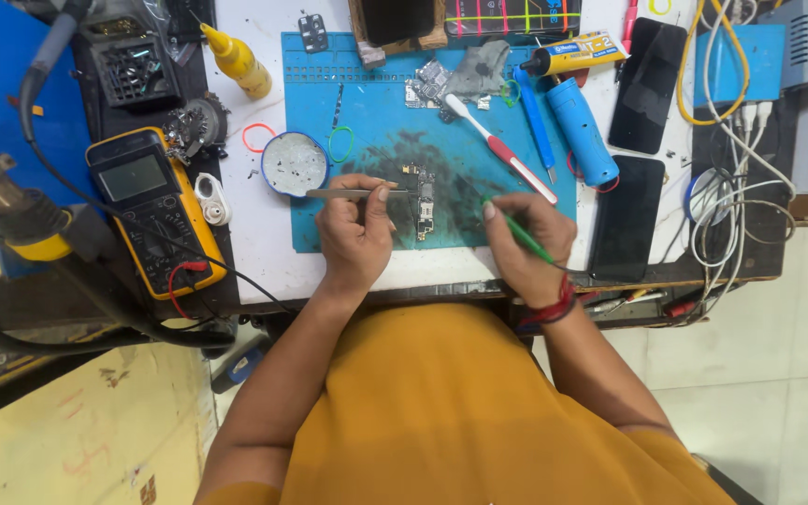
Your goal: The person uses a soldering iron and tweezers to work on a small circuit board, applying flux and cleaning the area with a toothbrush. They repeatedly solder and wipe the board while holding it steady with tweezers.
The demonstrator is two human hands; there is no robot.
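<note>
Blue silicone covers the middle of my bench, a repair mat point(329, 84) smudged dark where I work. On that smudged patch lies a small phone circuit board point(423, 201), long and narrow, between my two hands. My left hand point(355, 234) has its fingers closed around metal tweezers point(353, 194), which lie level, their length running left toward a round blue-rimmed dish point(294, 164) at the mat's edge. My right hand point(527, 245) pinches a thin green-handled tool point(527, 238), slanted, with its upper end near the board's right side; I cannot tell whether it touches. Beyond the board lie a white and red toothbrush point(502, 150) and a blue cylindrical tool point(582, 131). Left of the mat sits a yellow multimeter point(153, 210), and two dark phone screens point(638, 140) rest on the right.
</note>
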